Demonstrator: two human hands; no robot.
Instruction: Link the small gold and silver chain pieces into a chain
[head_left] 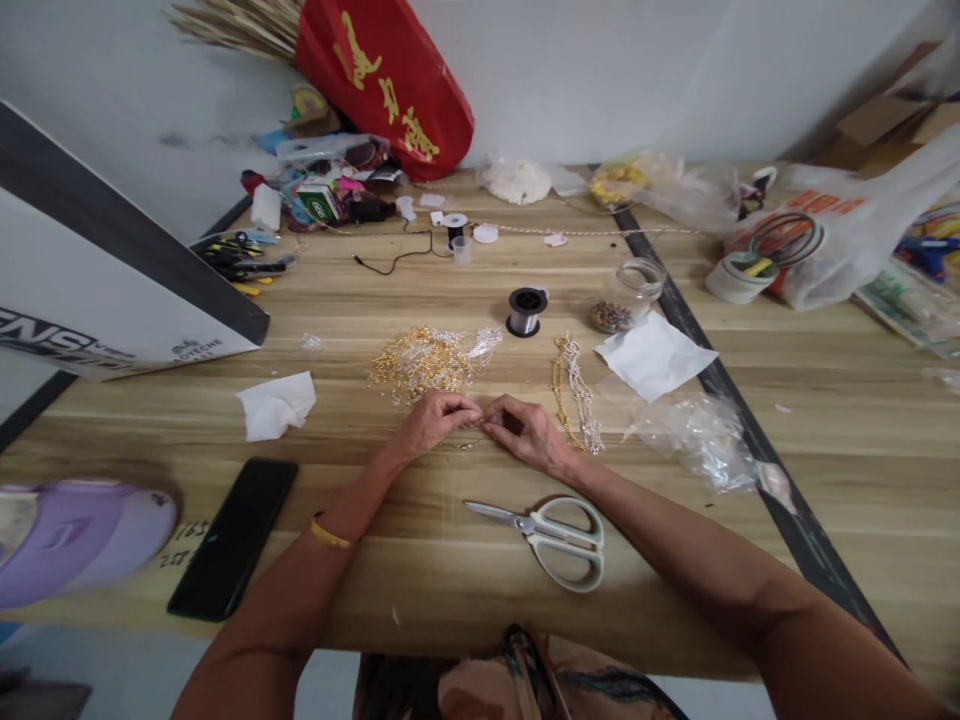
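My left hand [439,422] and my right hand [527,432] meet fingertip to fingertip over the table, both in a pinch. Whatever is between the fingers is too small to make out. A short gold chain [466,445] hangs or lies just under the fingertips. Behind my left hand spreads a pile of gold and silver beaded chain pieces [424,362]. To the right of my right hand lie gold and silver chains [577,395], laid out lengthwise. Scissors with pale handles [570,540] rest nearer to me, blades pointing left.
A wire spool [526,312] and a glass jar of beads [630,295] stand behind the hands. White paper [655,355] and clear plastic bags [697,440] lie right. Left are a tissue [276,405], a black phone [234,540] and a large box [112,270].
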